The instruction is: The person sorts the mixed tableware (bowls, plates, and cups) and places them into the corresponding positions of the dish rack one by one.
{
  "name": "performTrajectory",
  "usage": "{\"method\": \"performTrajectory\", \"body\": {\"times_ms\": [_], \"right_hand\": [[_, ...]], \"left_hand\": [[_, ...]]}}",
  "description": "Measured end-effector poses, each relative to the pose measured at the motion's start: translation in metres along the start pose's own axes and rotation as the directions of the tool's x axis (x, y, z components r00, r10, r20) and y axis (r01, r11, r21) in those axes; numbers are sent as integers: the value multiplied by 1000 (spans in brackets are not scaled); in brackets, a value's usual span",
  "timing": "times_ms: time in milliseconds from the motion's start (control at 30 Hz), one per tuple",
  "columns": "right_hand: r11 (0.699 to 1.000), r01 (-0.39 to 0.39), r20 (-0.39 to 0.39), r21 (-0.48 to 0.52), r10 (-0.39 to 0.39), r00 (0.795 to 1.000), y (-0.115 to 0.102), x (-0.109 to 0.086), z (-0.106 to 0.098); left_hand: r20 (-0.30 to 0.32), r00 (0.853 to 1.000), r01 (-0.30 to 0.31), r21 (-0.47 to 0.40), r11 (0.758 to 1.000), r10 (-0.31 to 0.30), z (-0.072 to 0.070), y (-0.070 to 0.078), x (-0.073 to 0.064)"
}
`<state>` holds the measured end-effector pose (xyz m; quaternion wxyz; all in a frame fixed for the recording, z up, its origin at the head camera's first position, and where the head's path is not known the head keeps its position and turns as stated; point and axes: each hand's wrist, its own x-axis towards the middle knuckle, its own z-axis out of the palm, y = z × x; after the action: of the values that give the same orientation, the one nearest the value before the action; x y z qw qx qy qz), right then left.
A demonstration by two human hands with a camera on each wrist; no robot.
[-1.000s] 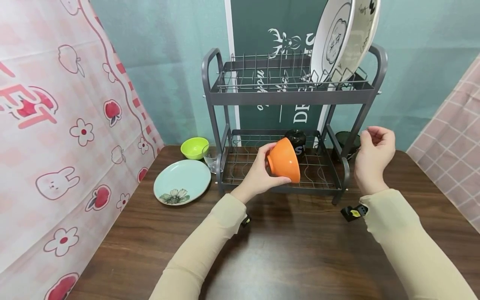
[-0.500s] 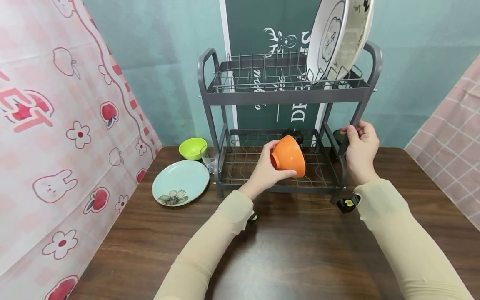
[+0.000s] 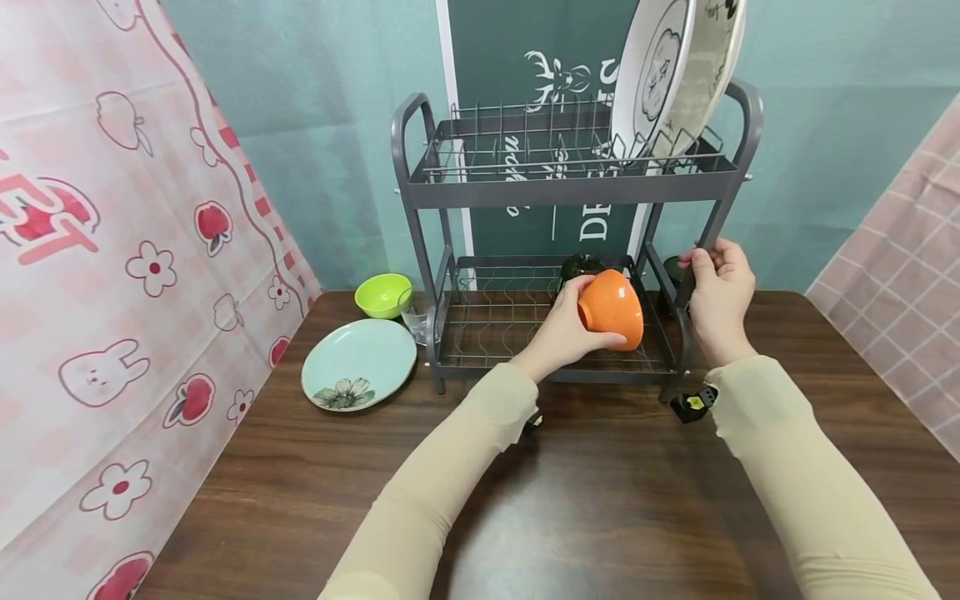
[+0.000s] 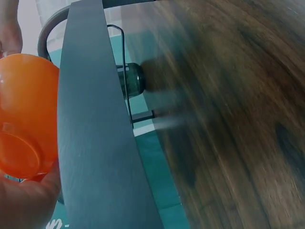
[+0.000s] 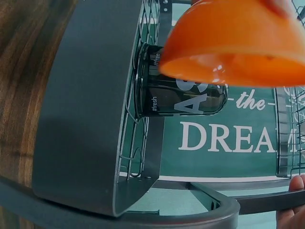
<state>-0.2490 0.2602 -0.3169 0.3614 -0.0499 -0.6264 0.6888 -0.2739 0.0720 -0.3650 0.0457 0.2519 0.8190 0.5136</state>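
An orange bowl (image 3: pixel 613 310) is tilted on its side in my left hand (image 3: pixel 564 337), thumb below and fingers near its foot. The bowl hangs over the right part of the lower tier of a grey two-tier dish rack (image 3: pixel 558 193). My right hand (image 3: pixel 722 296) grips the rack's right front post with thumb and fingers. Behind the bowl, a dark glass (image 5: pixel 183 90) with white lettering stands upside down on the lower wire tier; in the head view the bowl and left hand partly hide it. The right wrist view catches the bowl's open side.
A large white patterned bowl (image 3: pixel 660 83) stands on edge at the upper tier's right. Left of the rack are a pale blue plate (image 3: pixel 360 358), a green bowl (image 3: pixel 382 296) and a clear glass (image 3: pixel 415 317). Behind the right post, a dark container (image 3: pixel 675 271) is partly hidden.
My left hand has carried the orange bowl rightward, over the lower tier's right side. The right hand has moved in from the right and taken hold of the rack's post.
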Motion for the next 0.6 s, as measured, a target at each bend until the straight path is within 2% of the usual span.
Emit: {"method": "performTrajectory", "body": {"times_ms": [200,367,600], "right_hand": [[999,-6,2,-35,6,1000,5,3,-2],[997,-16,8,-73,17,1000,6,3,-4],[996,-29,9,-86,30,1000,5,3,-4]], "left_hand": [[37,999,-2,55,998,0,12,1,7],[53,998,20,99,995,-26,20,2,10],[82,995,41,100,994,-50,27,2,14]]}}
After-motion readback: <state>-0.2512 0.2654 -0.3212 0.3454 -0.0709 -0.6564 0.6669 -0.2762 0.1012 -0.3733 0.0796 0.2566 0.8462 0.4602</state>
